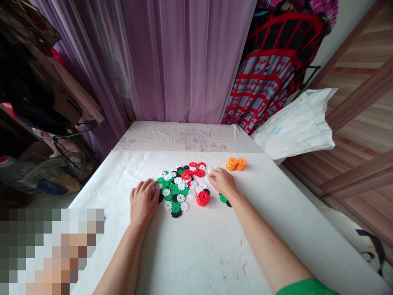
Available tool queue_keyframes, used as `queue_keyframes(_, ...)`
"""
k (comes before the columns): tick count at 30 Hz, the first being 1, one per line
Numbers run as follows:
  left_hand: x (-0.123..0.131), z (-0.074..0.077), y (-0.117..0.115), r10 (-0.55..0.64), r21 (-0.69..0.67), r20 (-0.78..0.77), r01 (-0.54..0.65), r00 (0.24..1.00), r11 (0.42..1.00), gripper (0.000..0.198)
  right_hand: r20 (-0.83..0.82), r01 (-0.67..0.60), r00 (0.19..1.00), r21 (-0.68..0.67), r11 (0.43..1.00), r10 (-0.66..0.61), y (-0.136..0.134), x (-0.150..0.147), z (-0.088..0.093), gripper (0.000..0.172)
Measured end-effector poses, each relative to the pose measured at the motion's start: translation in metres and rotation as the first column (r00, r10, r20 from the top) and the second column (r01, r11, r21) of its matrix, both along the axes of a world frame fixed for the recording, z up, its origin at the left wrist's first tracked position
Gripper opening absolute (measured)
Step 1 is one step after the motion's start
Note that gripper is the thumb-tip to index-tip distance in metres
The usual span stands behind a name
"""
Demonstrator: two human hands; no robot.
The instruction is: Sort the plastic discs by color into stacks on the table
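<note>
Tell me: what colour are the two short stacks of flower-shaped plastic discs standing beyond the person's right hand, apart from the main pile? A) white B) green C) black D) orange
D. The two stacks of orange plastic discs stand on the white sheet past the right hand, apart from the mixed pile of discs.

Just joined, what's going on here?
A person has both bare hands at a loose pile of red, white, green and black plastic discs on a white-covered table. The left hand lies at the pile's left edge. The right hand reaches its right side, with the fingers beside white discs. A red stack of discs sits at the pile's near right edge, and two short orange stacks sit beyond the right hand.
</note>
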State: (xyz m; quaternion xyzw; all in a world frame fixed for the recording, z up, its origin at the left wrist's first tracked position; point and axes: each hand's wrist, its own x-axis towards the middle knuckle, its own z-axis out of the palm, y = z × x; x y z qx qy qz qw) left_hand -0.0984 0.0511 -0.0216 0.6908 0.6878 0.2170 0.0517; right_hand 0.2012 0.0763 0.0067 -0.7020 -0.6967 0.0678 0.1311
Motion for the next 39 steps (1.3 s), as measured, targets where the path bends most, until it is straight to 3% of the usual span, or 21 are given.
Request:
queue_keyframes(8, 0.000, 0.000, -0.001, 0.000, -0.003, -0.001, 0.000, 1.000, 1.000, 0.037, 0.037, -0.001, 0.999, -0.053, 0.999, 0.003, 0.021, -0.027, 0.007, 0.028)
queue_keyframes(13, -0.001, -0.002, 0.000, -0.001, 0.006, 0.002, 0.001, 1.000, 1.000, 0.037, -0.008, 0.022, 1.000, -0.057, 0.998, -0.023, 0.022, -0.028, 0.007, 0.032)
queue_keyframes(20, 0.000, -0.001, 0.000, 0.000, 0.015, 0.002, 0.000, 1.000, 1.000, 0.037, -0.350, 0.080, 0.936, 0.111, 0.991, -0.037, -0.017, -0.008, 0.008, 0.037)
queue_keyframes(24, 0.000, -0.003, 0.001, -0.007, 0.015, 0.001, 0.007, 1.000, 1.000, 0.037, -0.467, 0.008, 0.883, 0.136, 0.991, 0.057, -0.052, -0.007, 0.010, 0.040)
queue_keyframes(29, -0.002, -0.003, 0.001, -0.013, 0.009, -0.002, 0.013, 1.000, 1.000, 0.038, -0.421, -0.106, 0.891, 0.174, 0.979, 0.171, -0.078, -0.016, 0.011, 0.039)
queue_keyframes(39, 0.000, -0.002, 0.000, -0.020, 0.009, 0.004, 0.020, 1.000, 1.000, 0.039, -0.333, -0.128, 0.923, 0.213, 0.969, 0.195, -0.077, -0.017, 0.006, 0.039)
